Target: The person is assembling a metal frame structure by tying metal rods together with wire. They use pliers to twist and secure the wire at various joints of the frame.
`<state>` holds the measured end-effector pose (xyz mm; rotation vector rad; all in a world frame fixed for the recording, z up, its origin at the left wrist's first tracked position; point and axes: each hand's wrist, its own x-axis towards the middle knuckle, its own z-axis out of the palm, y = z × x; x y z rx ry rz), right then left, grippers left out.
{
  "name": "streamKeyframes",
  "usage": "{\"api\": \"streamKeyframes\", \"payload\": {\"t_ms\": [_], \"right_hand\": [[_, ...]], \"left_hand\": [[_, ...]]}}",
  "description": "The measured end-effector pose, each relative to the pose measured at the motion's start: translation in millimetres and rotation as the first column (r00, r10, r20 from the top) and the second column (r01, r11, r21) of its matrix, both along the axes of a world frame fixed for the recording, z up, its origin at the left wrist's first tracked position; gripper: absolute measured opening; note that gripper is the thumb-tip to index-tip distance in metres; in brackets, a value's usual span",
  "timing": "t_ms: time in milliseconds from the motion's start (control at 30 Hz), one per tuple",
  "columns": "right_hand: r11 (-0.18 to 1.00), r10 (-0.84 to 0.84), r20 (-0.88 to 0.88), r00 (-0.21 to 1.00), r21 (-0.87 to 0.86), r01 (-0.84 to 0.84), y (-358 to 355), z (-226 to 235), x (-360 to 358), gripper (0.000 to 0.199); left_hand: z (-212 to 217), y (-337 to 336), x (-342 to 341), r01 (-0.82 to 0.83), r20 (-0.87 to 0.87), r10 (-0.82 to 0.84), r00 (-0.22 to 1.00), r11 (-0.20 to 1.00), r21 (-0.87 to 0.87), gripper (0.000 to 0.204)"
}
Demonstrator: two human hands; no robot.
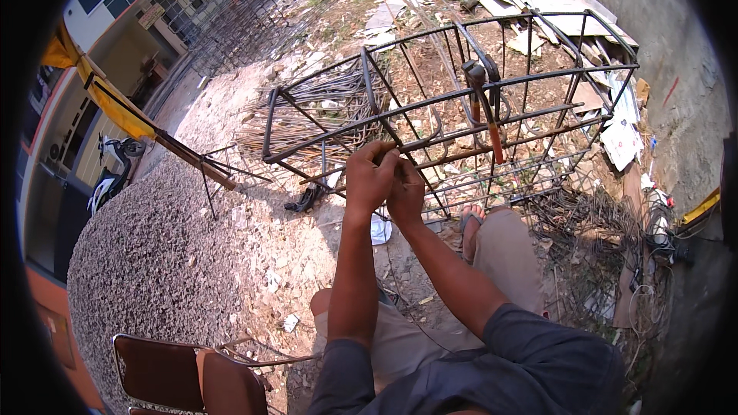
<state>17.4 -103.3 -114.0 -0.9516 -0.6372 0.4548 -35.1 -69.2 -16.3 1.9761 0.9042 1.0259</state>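
Note:
A long cage of dark steel reinforcing bars (453, 91) stretches across in front of me, its square stirrups set along the lengthwise bars. My left hand (367, 175) is closed at the cage's near side, its thumb and fingers pinched beside a bar. Just right of it, touching, my right hand (406, 194) is closed too. Whatever the fingertips grip is hidden between them. On the cage's upper bar hangs a dark-headed hand tool with orange grips (495, 143), which looks like pincers. Loose hooked bars (437, 127) hang inside the cage.
Bundled rods (330, 100) lie behind the cage's left end. A gravel heap (169, 261) spreads at left, with a brown chair (157, 373) in front. Scrap boards (550, 4) are piled near the right wall (669, 54). Tangled wire (588, 215) lies beyond my right foot.

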Motion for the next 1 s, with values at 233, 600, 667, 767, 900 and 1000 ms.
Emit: {"api": "streamKeyframes", "payload": {"t_ms": [233, 600, 667, 767, 900, 1000], "right_hand": [[0.997, -0.011, 0.054, 0.998, -0.076, 0.015, -19.0, 13.1, 5.2, 0.022], [0.731, 0.589, -0.743, 0.317, 0.322, -0.602, -59.0, 45.4, 42.2, 0.013], [0.720, 0.594, -0.756, 0.276, 0.347, -0.601, -59.0, 47.7, 41.5, 0.012], [0.866, 0.431, -0.702, 0.567, 0.145, -0.479, -56.2, 51.9, 35.6, 0.009], [0.939, 0.284, -0.366, 0.886, -0.083, -0.335, -60.7, 68.4, 35.2, 0.021], [0.931, 0.266, -0.105, 0.958, -0.231, -0.284, -61.6, 67.3, 46.3, 0.028]], "left_hand": [[-3.7, -0.6, 1.9, -0.009, 0.035, 0.011, 0.999, 0.999, -0.053, 0.024], [25.4, -6.1, 8.7, -0.066, -0.310, 0.121, 0.943, 0.981, 0.181, 0.028], [28.7, -11.8, 13.3, -0.103, -0.311, 0.161, 0.937, 0.975, 0.195, 0.027], [26.7, -10.0, 11.2, -0.091, -0.326, 0.144, 0.934, 0.981, 0.172, 0.026], [25.8, -12.9, 5.4, -0.070, -0.343, 0.129, 0.931, 0.981, 0.178, 0.026], [32.4, -19.7, 6.3, -0.073, -0.375, 0.144, 0.916, 0.977, 0.199, 0.026]]}}
